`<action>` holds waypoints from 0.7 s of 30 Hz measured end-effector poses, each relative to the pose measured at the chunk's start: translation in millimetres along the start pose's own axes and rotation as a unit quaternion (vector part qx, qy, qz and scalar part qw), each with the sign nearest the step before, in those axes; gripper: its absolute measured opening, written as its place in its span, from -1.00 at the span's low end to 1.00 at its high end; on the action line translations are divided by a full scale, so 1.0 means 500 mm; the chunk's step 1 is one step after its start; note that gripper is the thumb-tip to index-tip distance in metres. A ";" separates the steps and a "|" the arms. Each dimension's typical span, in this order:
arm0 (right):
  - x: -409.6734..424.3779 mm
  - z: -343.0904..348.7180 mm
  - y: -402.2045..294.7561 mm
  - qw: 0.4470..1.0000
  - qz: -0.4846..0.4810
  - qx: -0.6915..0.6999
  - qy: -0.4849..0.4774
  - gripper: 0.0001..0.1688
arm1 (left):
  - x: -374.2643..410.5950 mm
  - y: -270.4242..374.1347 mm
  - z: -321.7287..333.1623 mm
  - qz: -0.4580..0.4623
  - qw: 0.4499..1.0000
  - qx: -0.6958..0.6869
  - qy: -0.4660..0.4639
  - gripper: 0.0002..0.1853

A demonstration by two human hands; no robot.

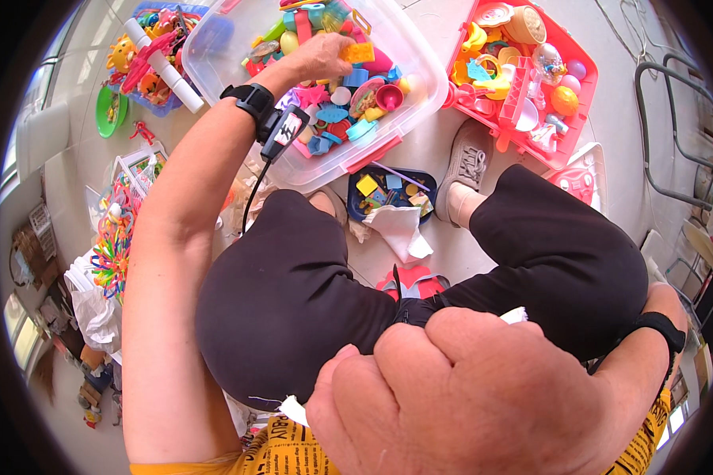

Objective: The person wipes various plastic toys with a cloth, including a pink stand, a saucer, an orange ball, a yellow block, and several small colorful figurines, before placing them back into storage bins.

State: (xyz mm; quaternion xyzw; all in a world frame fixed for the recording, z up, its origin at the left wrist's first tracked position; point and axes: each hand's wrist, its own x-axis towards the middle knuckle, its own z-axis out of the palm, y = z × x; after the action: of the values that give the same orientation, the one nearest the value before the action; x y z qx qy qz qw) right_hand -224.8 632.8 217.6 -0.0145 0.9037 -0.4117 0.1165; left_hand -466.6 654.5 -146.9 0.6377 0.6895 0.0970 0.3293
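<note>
My left hand reaches over a clear plastic bin and grips an orange toy building block at the fingertips. Below it in the bin lie a blue block, a pink cup-shaped toy, a light-blue ring-shaped piece and many other small plastic toys. Very close to the camera, my right hand is curled into a fist. White tissue or cloth sticks out on both sides of that fist; the rest of it is hidden.
A red case of toys lies right of the bin, a blue basket of toys left. Between my shoes stands a dark blue tray with small pieces and crumpled white paper. A metal frame stands at far right.
</note>
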 end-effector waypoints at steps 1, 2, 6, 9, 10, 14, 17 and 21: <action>0.000 0.000 0.000 1.000 0.002 -0.001 0.002 -0.89 | 0.002 0.011 -0.013 -0.024 1.000 -0.010 0.012 -0.48; 0.000 0.000 0.001 1.000 0.004 -0.001 0.003 -0.89 | 0.005 0.022 -0.027 -0.051 0.998 -0.022 0.025 -0.48; 0.001 -0.003 0.000 1.000 0.001 0.006 -0.002 -0.89 | 0.003 -0.024 -0.033 -0.014 0.968 0.155 0.195 -0.58; 0.000 -0.001 -0.001 1.000 0.000 0.016 -0.013 -0.89 | 0.005 -0.088 -0.018 0.014 0.974 0.188 0.123 -0.62; 0.000 -0.002 0.000 1.000 0.001 0.017 -0.014 -0.89 | -0.005 -0.093 -0.004 0.047 0.969 0.182 0.163 -0.64; -0.003 -0.005 0.003 1.000 -0.003 -0.007 -0.001 -0.89 | -0.043 -0.081 0.014 0.049 0.982 0.158 0.088 -0.70; -0.006 -0.006 0.004 1.000 0.001 -0.012 0.005 -0.89 | -0.083 -0.038 0.008 0.026 0.994 0.096 0.043 -0.73; -0.007 -0.004 0.000 1.000 -0.005 -0.002 -0.002 -0.89 | -0.097 -0.096 0.022 0.037 0.993 0.095 0.065 -0.74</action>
State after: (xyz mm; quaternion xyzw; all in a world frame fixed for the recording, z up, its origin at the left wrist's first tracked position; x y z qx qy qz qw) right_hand -221.8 634.8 219.5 -0.0202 0.9042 -0.4103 0.1165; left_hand -500.9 597.4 -165.8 0.6835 0.6913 0.0847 0.2184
